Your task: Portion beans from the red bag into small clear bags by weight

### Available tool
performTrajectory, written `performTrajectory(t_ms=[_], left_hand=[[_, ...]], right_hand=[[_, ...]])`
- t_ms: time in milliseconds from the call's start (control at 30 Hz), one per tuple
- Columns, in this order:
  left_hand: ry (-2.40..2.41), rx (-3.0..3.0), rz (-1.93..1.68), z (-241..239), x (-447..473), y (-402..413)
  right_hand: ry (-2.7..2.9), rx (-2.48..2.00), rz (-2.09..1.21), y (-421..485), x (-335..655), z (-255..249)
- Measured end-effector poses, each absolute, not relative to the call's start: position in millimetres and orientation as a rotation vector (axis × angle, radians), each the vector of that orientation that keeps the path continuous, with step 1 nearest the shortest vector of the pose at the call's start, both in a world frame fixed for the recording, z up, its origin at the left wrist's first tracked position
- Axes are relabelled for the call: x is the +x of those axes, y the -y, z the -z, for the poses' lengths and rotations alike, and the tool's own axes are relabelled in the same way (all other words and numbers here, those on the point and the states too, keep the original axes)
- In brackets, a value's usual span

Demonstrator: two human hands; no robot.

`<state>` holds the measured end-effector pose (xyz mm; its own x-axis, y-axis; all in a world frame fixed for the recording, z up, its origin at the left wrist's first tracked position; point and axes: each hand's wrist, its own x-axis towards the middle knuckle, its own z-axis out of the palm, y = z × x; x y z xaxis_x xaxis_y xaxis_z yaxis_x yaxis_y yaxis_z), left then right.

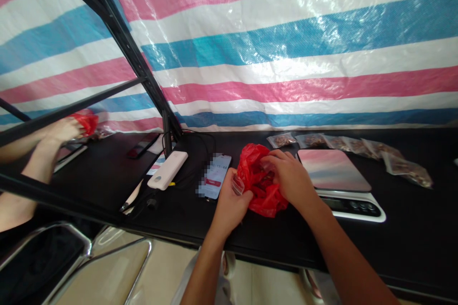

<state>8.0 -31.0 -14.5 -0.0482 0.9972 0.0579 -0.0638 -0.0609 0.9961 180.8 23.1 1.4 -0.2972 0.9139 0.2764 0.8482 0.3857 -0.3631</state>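
Note:
A crumpled red plastic bag (269,204) lies at the front of the black table, its mouth open toward me and dark bits inside. My left hand (232,198) is closed at the bag's left side, with a piece of clear plastic, seemingly a small bag, between thumb and fingers. At the right rim, my right hand (291,178) curls its fingers over the red bag; something translucent shows by the fingertips. Just right of it stands a kitchen scale (334,170) with a shiny plate and a dark display panel.
Several filled clear zip bags (408,169) lie behind the scale. To the left are a phone (217,176), a white power bank (168,170) and cables. A black metal frame (134,52) rises at left; beyond it, another person's hands (66,129) hold red plastic.

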Motion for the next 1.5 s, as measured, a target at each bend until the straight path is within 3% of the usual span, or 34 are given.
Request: performTrajectory(t_ms=[633, 1033, 1333, 1500], left_hand=[[-1.19, 1.221, -1.254, 9, 11, 32], [-1.161, 1.064, -1.345, 21, 18, 21], [-1.222, 1.063, -1.372, 20, 21, 21], [-1.253, 1.103, -1.372, 19, 17, 23]], right_hand=[[2.227, -1.522, -0.049, -33, 177, 5], [2.278, -1.278, -0.459, -41, 177, 10], [1.959, -1.269, -0.724, -39, 185, 17], [1.982, -1.387, -0.613, -28, 200, 2]])
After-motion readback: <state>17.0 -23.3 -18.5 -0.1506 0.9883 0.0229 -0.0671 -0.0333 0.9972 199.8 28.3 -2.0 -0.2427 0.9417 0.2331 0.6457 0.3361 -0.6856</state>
